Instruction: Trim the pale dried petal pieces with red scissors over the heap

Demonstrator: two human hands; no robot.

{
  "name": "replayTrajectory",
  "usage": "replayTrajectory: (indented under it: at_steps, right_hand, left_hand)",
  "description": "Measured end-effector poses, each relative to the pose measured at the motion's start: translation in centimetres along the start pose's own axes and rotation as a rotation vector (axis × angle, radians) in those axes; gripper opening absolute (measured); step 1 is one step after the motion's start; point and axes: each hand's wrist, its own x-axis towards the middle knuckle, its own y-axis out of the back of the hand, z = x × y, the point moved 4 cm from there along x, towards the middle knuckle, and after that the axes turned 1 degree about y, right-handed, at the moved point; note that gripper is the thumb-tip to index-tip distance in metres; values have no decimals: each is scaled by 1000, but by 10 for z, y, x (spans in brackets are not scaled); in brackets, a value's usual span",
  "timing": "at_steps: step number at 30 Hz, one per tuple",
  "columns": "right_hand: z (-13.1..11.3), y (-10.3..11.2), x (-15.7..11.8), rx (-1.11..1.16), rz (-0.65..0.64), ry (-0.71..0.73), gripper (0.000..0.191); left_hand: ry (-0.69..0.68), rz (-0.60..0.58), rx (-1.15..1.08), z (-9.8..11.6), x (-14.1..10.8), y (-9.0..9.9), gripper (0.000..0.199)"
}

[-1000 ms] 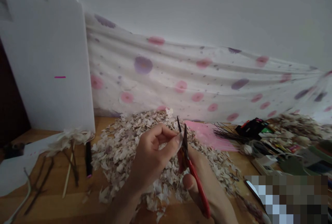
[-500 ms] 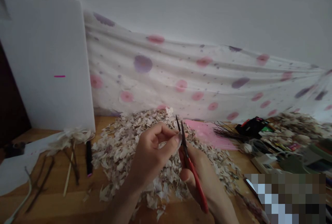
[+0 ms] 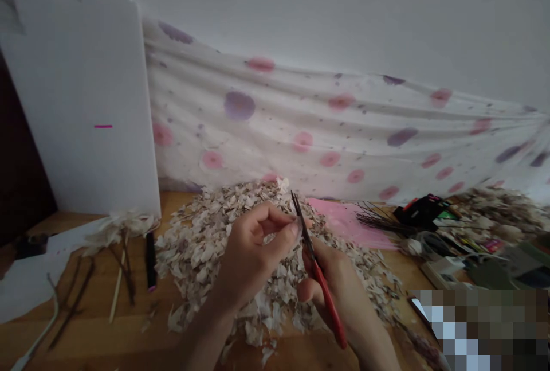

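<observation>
My left hand (image 3: 251, 250) pinches a small pale petal (image 3: 295, 229) between thumb and fingertips, above a large heap of cut papery petal scraps (image 3: 193, 262). My right hand (image 3: 339, 296) grips red-handled scissors (image 3: 321, 285), their thin dark blades pointing up and away. The blades meet the petal's edge at my left fingertips. Both hands hover over the heap, and the right hand hides the scissors' finger loops.
On the wooden table (image 3: 174, 204) lie a black marker (image 3: 150, 262), white-flowered twigs (image 3: 120, 230) and pink paper (image 3: 344, 222). Dark twigs (image 3: 382, 219), a second scrap heap (image 3: 502, 216) and mixed supplies lie right. A white board (image 3: 81, 107) and spotted cloth (image 3: 301, 118) stand behind.
The scissor blades have drawn closer together at the petal. My view has shifted slightly, and the hands have stayed over the heap.
</observation>
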Motion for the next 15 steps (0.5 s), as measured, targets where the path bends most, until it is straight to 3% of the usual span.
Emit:
replayTrajectory:
  at_steps: [6,12,15]
  right_hand:
    - [-2,6,-1,143,50,-17,85]
    - [-4,5,-8,147,-89,-112,95]
    - [-10,4,-8,71,-118,-94,106]
  left_hand:
    - [20,29,17,-1,1,3,15]
    - [-7,34,-5,0,1,1,13]
    - [-32,48,7,0,0,1,11]
